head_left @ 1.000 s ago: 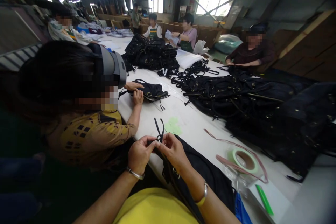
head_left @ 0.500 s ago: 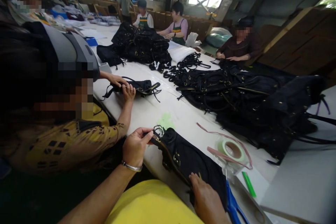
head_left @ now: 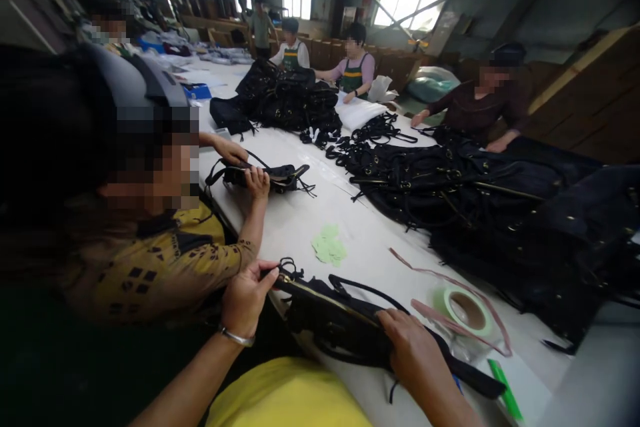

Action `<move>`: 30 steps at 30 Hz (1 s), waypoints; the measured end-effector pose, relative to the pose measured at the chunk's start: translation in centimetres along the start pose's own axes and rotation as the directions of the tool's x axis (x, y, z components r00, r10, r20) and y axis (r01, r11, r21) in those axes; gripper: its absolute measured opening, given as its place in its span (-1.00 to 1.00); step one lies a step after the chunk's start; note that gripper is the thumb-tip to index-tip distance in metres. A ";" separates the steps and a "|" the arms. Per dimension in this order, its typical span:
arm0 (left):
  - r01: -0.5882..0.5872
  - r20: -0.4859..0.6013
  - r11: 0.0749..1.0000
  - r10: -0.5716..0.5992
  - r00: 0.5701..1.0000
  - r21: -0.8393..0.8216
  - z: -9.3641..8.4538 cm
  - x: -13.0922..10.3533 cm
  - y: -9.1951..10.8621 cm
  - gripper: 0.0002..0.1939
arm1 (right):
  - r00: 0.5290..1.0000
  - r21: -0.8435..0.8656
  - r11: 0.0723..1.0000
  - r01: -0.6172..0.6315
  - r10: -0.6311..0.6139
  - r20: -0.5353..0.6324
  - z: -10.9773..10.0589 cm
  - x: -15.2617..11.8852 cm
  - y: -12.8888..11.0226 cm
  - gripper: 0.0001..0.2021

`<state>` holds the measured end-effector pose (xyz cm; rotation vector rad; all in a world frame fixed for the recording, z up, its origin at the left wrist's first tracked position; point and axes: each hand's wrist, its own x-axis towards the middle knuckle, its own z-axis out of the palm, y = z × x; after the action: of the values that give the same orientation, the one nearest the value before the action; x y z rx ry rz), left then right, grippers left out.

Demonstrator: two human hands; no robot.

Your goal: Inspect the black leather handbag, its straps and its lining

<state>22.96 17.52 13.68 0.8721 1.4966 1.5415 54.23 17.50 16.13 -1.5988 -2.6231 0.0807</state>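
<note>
Right hand (head_left: 410, 347) now atop bag (head_left: 340, 327)

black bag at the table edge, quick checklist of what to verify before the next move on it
1. Left hand has a grip on the end of the black bag: ok, fingers pinch the end by the cord loops.
2. Right hand steadies the bag: ok, it lies on top of the near end.
3. Bag fully supported by the white table: not ok, it sits at the near edge and part seems to overhang.
4. Handle strap free of tangles: cannot tell, it arcs up but its ends are hidden.
5. Tape roll away from the bag: ok, it lies apart to the right.
6. Co-worker's hands apart from this bag: ok, they hold another bag.
</note>
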 end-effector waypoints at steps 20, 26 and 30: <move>-0.162 0.013 0.946 0.165 0.986 0.280 -1.3 -1.2 1.2 -0.72 | 0.929 0.318 0.874 0.367 -0.326 -0.175 -2.8 10.7 -11.9 -0.87; -0.137 0.010 0.916 0.144 0.990 0.376 -1.0 -1.1 1.4 -0.71 | 0.865 -0.050 0.894 0.444 -0.443 -0.238 -4.0 9.4 -13.1 -0.88; -0.137 -0.029 0.899 0.164 0.986 0.417 -0.7 -1.0 1.6 -0.74 | 0.896 0.024 0.920 0.390 -0.374 -0.239 -3.9 7.8 -12.2 -0.84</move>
<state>22.67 16.32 15.32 1.2154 1.8806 1.3889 40.24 18.87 21.21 -0.9742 -2.6554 -0.0309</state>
